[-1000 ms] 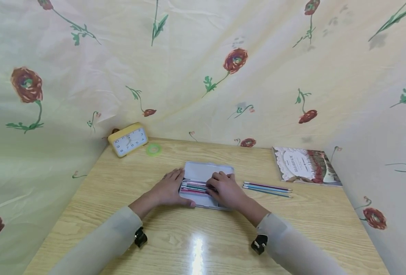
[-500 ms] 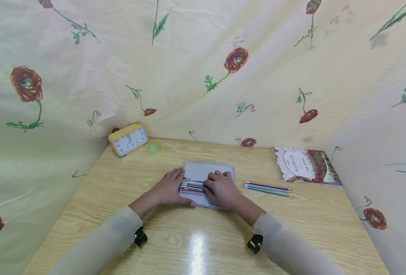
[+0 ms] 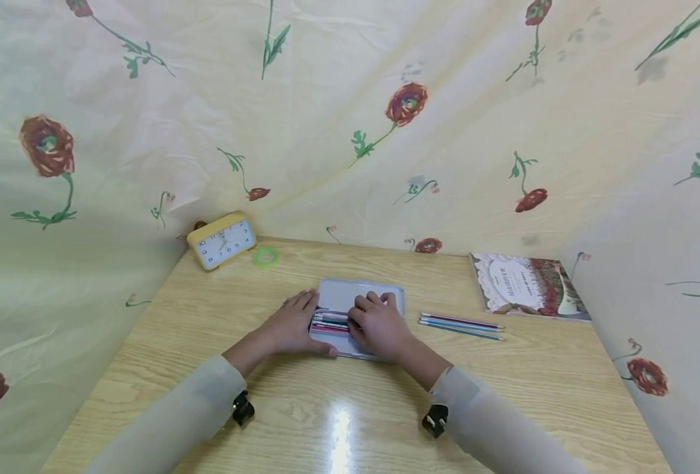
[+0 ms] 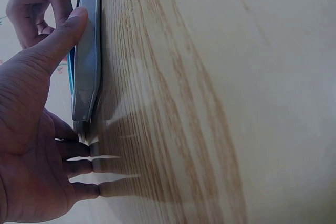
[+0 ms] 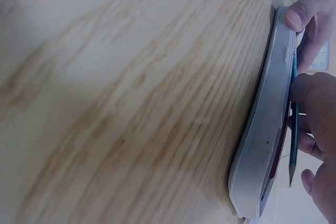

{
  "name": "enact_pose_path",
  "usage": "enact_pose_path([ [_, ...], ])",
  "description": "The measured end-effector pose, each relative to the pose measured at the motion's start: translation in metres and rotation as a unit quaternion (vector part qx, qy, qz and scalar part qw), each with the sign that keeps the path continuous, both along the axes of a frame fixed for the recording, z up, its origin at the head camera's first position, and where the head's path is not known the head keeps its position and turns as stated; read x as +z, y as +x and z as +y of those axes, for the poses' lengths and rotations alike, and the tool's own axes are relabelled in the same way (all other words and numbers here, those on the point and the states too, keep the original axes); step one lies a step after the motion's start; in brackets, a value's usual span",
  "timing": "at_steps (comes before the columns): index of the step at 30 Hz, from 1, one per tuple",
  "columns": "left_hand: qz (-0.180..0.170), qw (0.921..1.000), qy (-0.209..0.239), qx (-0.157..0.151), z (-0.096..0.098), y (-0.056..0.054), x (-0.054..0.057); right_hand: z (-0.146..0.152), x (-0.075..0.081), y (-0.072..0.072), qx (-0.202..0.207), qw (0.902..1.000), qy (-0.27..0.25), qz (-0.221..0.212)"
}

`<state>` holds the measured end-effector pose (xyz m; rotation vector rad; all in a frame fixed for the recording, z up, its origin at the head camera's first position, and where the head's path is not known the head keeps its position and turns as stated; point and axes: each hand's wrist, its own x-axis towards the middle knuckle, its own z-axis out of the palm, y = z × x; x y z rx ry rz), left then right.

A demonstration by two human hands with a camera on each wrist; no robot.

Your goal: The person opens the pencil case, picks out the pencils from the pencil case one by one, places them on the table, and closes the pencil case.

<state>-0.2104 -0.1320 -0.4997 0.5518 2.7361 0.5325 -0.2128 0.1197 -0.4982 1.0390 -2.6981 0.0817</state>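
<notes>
A grey metal pencil case (image 3: 350, 346) lies open on the table with several pencils (image 3: 330, 321) inside. My left hand (image 3: 291, 324) is at the case's left end, fingers extended and thumb on the front wall; the left wrist view shows the thumb (image 4: 76, 20) touching that wall. My right hand (image 3: 379, 324) is over the case's middle with bent fingers. In the right wrist view, a dark green pencil (image 5: 294, 153) is pinched between my right thumb and fingers, its pointed end sticking out over the case. Part of the case's right side is hidden by my right hand.
Several loose pencils (image 3: 462, 325) lie right of the case. A yellow clock (image 3: 222, 241) and a green roll of tape (image 3: 265, 257) stand at the back left. A book or booklet (image 3: 527, 285) lies at the back right, against the flowered cloth (image 3: 338, 131).
My right hand has slid a little left along the case, covering more of the pencils. My left hand and the case have stayed in place.
</notes>
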Motion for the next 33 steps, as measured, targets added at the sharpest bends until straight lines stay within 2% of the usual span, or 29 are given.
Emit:
enact_pose_path([
  [8,-0.002,1.0,0.005,0.003,0.001,0.001,0.001,0.009,0.0,-0.001,0.012,0.9987,-0.014,0.047],
  [15,-0.004,1.0,-0.001,0.002,0.001,0.0,0.002,0.021,0.007,0.0,0.013,0.998,-0.043,0.045],
  [25,-0.009,0.9999,0.008,0.004,0.0,0.002,0.003,0.052,0.004,-0.007,0.017,0.9887,-0.092,0.117],
  [29,-0.01,0.9999,0.007,0.002,0.0,0.002,0.003,0.063,0.004,-0.007,0.017,0.9872,-0.102,0.121],
  [33,-0.011,0.9999,0.006,0.001,0.0,0.003,0.003,0.075,0.003,-0.006,0.01,0.9879,-0.113,0.106],
])
